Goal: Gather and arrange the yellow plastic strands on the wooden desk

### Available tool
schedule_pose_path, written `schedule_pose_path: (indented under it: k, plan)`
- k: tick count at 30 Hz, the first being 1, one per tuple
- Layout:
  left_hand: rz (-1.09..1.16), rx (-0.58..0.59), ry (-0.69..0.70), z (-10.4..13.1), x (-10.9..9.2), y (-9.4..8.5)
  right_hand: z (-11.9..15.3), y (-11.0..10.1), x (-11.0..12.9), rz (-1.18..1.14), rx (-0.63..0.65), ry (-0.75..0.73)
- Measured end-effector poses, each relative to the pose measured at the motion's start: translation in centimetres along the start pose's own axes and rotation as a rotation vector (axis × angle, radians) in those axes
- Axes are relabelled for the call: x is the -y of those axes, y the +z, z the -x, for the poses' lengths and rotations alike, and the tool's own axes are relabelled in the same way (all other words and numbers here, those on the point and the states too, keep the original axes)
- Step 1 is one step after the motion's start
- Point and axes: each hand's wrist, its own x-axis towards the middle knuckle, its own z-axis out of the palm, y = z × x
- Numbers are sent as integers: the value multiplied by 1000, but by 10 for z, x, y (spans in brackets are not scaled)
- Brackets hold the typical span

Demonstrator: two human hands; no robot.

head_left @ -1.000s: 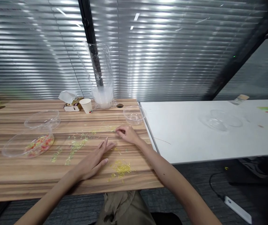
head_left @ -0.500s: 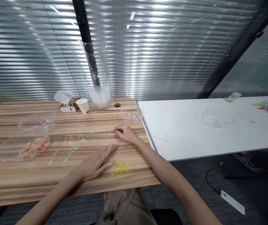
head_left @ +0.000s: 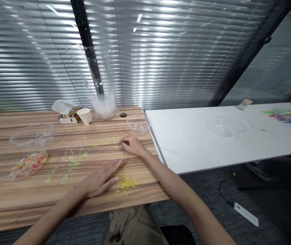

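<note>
Slatted blinds [head_left: 166,78] behind | wood-grain table [head_left: 20,204], yellow bits [head_left: 126,184] atop | white table [head_left: 193,146] alongside

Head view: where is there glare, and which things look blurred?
In the head view, bright glare streaks the blinds; the coloured strips at far right look smeared; the yellow snippets beside the left hand look a little soft.

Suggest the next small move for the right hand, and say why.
The right hand should perhaps draw the yellow bits beside it toward the yellow pile: those bits lie strung out, while the pile sits bunched by the left hand.
</note>
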Motion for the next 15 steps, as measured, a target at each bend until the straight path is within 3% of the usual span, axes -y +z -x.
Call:
schedule_pose_path:
  k: [6,15]
  plan:
    - [-7,-17,7,2,-2,-3,0,-1,1,13,6,19]
    - [50,5,-64,28,-13,-2,-1,1,-4,11,5,-21]
